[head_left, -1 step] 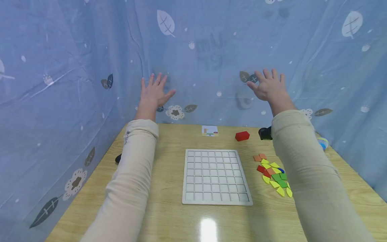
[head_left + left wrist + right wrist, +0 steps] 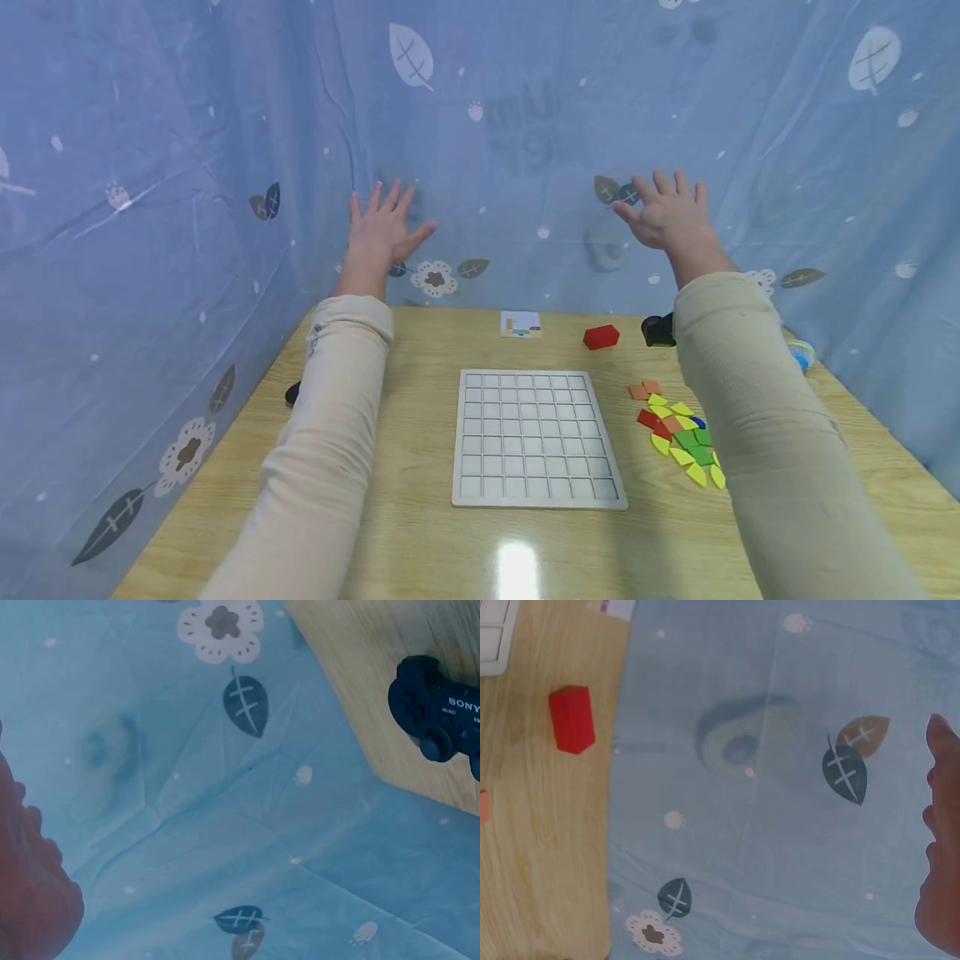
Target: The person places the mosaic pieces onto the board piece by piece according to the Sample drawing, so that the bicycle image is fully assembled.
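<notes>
Both arms reach forward over the table, hands raised in front of the blue curtain. My left hand [image 2: 382,229] has its fingers straight and spread, thumb out to the right, and holds nothing. Likewise spread and holding nothing, my right hand [image 2: 667,215] is up at the right with its thumb pointing left. Below and between the arms lies a white grid board [image 2: 534,444] with bare square cells. Flat coloured tiles [image 2: 686,439] in yellow, green, red, orange and blue lie right of it, partly hidden by the right sleeve.
A red block [image 2: 602,337] and a small printed card [image 2: 521,324] lie near the table's back edge. A black game controller [image 2: 431,712] shows in the left wrist view. Near the right sleeve are a black object [image 2: 658,331] and a blue-and-yellow thing [image 2: 802,356].
</notes>
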`<state>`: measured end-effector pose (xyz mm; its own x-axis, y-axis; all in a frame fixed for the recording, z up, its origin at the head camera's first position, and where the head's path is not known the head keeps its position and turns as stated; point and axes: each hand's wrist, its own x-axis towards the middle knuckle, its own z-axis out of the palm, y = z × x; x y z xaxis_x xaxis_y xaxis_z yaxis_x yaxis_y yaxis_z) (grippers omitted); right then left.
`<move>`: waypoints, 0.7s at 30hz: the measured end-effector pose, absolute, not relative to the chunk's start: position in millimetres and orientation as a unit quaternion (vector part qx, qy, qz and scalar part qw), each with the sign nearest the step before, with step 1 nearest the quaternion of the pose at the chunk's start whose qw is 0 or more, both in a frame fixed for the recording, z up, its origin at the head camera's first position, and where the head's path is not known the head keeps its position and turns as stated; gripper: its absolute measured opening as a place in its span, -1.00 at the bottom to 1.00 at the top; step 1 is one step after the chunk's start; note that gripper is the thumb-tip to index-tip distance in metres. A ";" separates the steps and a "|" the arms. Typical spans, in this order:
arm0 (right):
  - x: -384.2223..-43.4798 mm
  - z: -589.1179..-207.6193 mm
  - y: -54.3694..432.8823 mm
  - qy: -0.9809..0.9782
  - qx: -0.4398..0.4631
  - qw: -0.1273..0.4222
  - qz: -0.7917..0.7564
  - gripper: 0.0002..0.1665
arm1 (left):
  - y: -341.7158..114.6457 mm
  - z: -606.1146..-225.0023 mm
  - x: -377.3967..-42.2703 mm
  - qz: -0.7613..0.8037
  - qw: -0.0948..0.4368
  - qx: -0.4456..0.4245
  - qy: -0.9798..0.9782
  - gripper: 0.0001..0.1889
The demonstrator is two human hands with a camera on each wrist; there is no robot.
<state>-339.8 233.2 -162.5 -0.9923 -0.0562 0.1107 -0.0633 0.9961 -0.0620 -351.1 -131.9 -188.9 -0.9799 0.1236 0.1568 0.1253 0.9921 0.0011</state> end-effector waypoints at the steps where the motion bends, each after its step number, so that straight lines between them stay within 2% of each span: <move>1: -339.5 -161.5 233.5 -0.997 0.031 0.056 0.032 -0.15 | -131.7 -188.7 -351.1 -0.007 0.078 -0.063 -0.995 -0.22; 7: -346.2 -159.2 244.9 -0.996 0.026 0.071 0.048 -0.15 | -131.8 -187.5 -350.8 -0.018 0.075 -0.070 -0.995 -0.22; 11: -360.5 -167.3 274.5 -0.978 0.027 0.084 0.190 -0.10 | -132.7 -187.6 -352.6 -0.034 0.077 -0.081 -0.993 -0.21; 16: -351.8 -167.7 318.6 -0.904 0.057 0.004 0.424 -0.08 | -137.8 -191.0 -354.0 -0.077 0.085 -0.103 -0.988 -0.20; 19: -327.2 -165.2 335.5 -0.870 0.053 -0.057 0.487 -0.03 | -140.9 -194.9 -352.8 -0.118 0.097 -0.128 -0.980 -0.19; 21: -309.3 -170.0 345.9 -0.849 0.046 -0.072 0.521 0.01 | -140.8 -200.4 -350.9 -0.146 0.110 -0.156 -0.971 -0.17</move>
